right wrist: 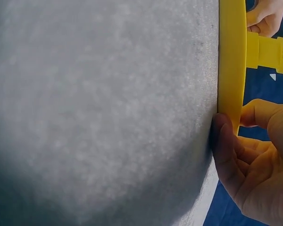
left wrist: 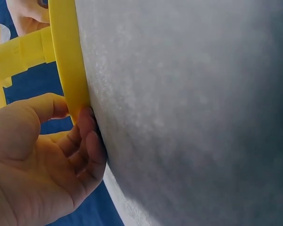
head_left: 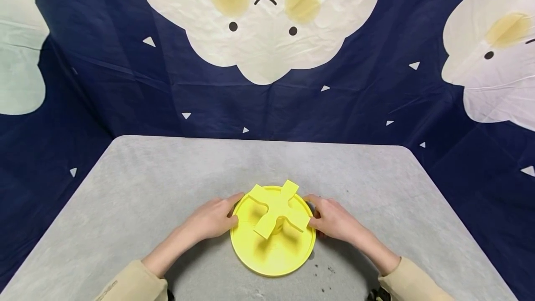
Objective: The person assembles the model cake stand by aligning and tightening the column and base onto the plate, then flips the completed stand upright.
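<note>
A yellow round base (head_left: 271,259) lies on the grey table in the head view, with a four-armed yellow cross (head_left: 277,208) raised above it on a short post (left wrist: 26,54). My left hand (head_left: 213,217) grips the left side of the base's rim. In the left wrist view, its thumb is on the upper face while the other fingers curl at the edge, close to the tabletop. On the opposite side, my right hand (head_left: 334,219) pinches the rim the same way; the right wrist view shows its fingertips tucked at the rim's lower edge (right wrist: 232,56).
The grey table (head_left: 167,166) has rounded far corners. Behind it and along both sides hangs a dark blue cloth (head_left: 138,92) printed with clouds and small white triangles. Several dark specks (head_left: 330,269) mark the tabletop just right of the base.
</note>
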Demonstrator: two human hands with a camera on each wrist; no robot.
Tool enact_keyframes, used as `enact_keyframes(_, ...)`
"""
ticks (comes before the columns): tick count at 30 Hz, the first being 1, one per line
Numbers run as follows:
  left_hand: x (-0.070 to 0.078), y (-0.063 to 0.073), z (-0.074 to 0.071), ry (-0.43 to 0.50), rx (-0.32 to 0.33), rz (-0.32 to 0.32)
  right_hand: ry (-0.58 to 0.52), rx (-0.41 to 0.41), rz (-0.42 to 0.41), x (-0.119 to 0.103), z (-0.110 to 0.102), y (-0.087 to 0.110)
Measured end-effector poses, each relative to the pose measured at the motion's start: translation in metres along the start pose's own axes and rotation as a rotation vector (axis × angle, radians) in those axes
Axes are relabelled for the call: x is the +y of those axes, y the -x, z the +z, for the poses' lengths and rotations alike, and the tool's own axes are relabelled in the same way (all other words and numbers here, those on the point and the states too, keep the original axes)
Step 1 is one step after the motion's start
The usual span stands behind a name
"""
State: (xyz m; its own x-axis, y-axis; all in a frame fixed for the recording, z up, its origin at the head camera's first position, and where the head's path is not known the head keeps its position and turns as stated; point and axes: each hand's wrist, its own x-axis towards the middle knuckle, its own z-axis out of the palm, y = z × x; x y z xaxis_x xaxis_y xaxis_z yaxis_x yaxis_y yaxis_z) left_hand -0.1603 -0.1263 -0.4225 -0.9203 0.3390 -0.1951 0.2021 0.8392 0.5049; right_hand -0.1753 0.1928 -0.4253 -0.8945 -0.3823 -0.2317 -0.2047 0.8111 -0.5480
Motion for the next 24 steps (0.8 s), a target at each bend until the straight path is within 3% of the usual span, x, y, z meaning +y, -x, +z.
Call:
enact_keyframes(10,0.001,-0.004,0.002,-0.013,0.047,-0.012,0.002,0.041,0.027,-0.004,-0.002,0.000)
enact_keyframes(19,0.008,-0.002,-0.007,-0.071,0.167,0.104,0.031,0.084,0.008,-0.012,-0.017,0.005)
enact_keyframes(24,0.014,-0.001,-0.018,-0.098,0.208,0.134,0.053,0.146,-0.030,-0.016,-0.029,0.009)
